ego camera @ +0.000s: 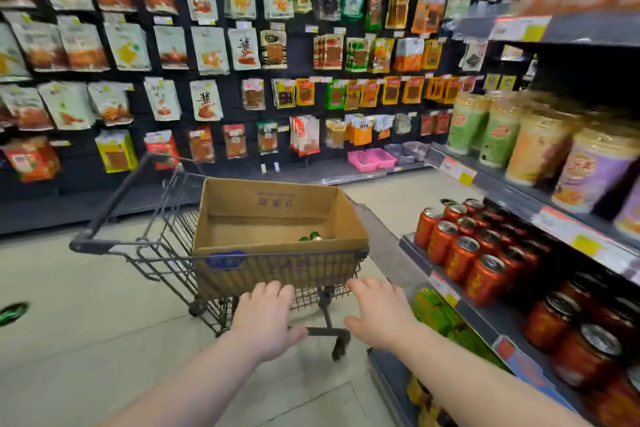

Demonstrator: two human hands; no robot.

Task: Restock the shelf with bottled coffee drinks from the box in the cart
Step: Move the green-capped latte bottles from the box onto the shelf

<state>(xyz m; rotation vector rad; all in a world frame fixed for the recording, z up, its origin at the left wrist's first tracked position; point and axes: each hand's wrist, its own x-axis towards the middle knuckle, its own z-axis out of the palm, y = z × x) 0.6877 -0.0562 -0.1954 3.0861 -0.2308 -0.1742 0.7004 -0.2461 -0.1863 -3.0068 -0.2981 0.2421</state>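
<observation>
Reaching both hands toward the near end of the cart (114,246), left hand (266,315) and right hand (377,315) side by side, fingers spread and loosely extended, gripping nothing. Probably going for the cart's near wire wall, either steadying it or drawing it closer along the shelf (446,288) on the cart's right. Not managing to tell touching from hovering at this angle.

Carrying the cardboard box (277,218) inside the cart basket, open top up, seemingly for easy reaching from above. Showing only a few green caps of the bottled coffee drinks (313,237) low inside the box, toward the cart's shelf side. Hiding the bottle bodies and their number behind the box's near wall. Judging the box nearly emptied.

Blurring the hanging snack packets (207,45) beyond the cart, labels unreadable. Finding red cans (460,246) right of the cart, but no clear slot for the coffee. Cutting off something green (14,312) on the floor left of the cart, too smeared for naming.
</observation>
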